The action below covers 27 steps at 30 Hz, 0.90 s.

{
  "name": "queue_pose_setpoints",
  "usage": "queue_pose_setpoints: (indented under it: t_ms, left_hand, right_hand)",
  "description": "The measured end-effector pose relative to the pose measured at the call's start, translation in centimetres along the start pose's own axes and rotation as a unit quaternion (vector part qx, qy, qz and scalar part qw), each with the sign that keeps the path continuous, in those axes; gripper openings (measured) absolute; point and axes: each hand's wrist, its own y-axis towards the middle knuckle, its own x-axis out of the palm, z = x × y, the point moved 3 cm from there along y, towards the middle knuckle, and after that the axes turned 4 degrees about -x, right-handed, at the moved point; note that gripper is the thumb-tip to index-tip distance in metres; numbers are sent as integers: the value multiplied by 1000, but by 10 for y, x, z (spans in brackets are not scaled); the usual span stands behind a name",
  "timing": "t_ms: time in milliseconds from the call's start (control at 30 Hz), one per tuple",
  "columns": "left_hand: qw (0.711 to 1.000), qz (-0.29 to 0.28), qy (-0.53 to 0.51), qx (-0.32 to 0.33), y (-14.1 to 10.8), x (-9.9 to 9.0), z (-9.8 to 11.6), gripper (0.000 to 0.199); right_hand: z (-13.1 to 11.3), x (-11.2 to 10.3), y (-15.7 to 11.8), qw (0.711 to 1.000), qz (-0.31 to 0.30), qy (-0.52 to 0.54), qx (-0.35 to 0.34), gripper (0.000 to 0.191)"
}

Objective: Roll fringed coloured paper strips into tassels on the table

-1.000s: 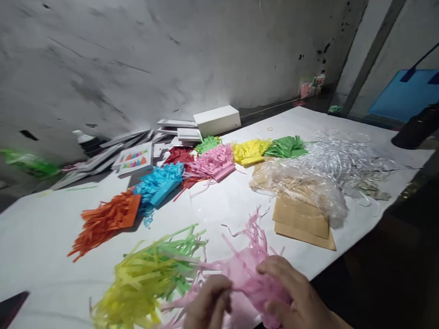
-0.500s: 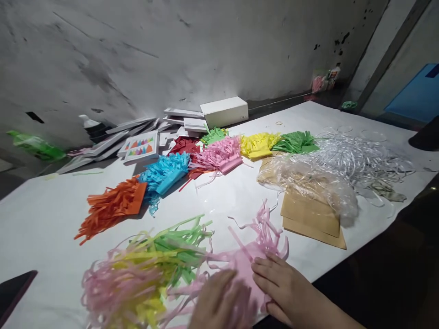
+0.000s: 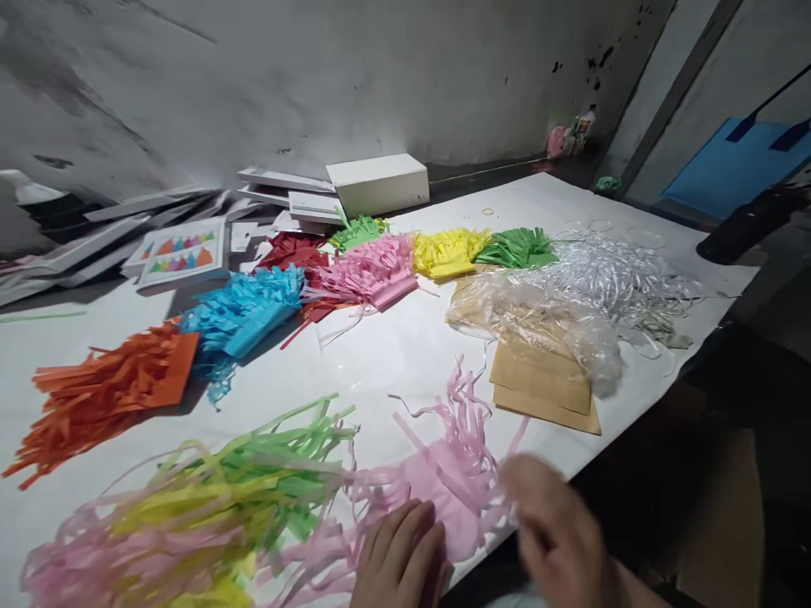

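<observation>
My left hand (image 3: 400,553) lies palm down on the left part of a pink fringed tissue-paper piece (image 3: 447,494), its fingers stretched out. At the piece's right edge my right hand (image 3: 561,528) is raised and smeared by motion. Its fingers are curled, and a pink paper strip (image 3: 521,432) sticks up from them. Pink fringe strips spread out at the far end and on both sides of a solid pink middle. Left of my left hand lies a loose heap of green fringe (image 3: 297,473), yellow fringe (image 3: 183,502) and pink fringe (image 3: 139,553).
Folded tissue tassels in orange (image 3: 120,384), blue (image 3: 247,308), pink (image 3: 373,266), yellow (image 3: 449,249) and green (image 3: 516,247) form a row. Brown cardboard (image 3: 541,371) lies under clear plastic, beside white string (image 3: 614,274). Flat boxes (image 3: 190,253) and a white box (image 3: 380,184) stand by the wall.
My right hand has lifted off the pink paper and moved right, a strip raised with it. My left hand has settled flat on the paper. The view has shifted right.
</observation>
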Motion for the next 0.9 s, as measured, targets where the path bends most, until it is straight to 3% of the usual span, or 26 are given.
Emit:
queue_pose_setpoints:
  t_ms: [67,133,233,300,367,467,500,567,633,700,800,900]
  left_hand:
    - [1000,-8,2,7,0,1,-1,28]
    - [1000,-17,7,5,-1,0,-4,28]
    - [1000,-18,23,10,-1,-3,-5,30]
    - [999,-13,28,18,0,-3,-2,33]
    - [1000,-3,20,3,0,-3,1,31]
    - [999,4,2,-33,-1,-1,2,28]
    - [999,5,0,-34,-2,-1,2,28]
    - [1000,3,8,-12,-2,-1,1,31]
    - [1000,-4,25,15,-2,-2,-1,32]
    - [999,-8,37,39,0,-3,-2,32]
    - [997,-12,52,52,2,-9,-4,34]
    - [996,-10,88,28,-6,-24,-19,36]
  right_hand:
    - [-29,18,4,992,-64,31,-105,25]
    - [-46,33,6,978,-123,41,-162,23]
    - [-36,41,1,965,-225,-18,-134,50]
    - [-14,34,-8,963,-253,-71,-64,50]
    - [9,19,-17,966,-230,-114,0,41]
    - [27,-6,-23,976,-120,-162,79,35]
    - [25,-11,-21,981,-84,-158,78,31]
    - [9,-12,-14,993,-53,-106,9,27]
    - [-14,-1,-6,991,-76,-34,-105,30]
    - [-29,17,-1,981,-118,2,-155,31]
    - [-29,36,-1,981,-147,11,-127,29]
    - [-20,38,-6,987,-121,26,-102,30]
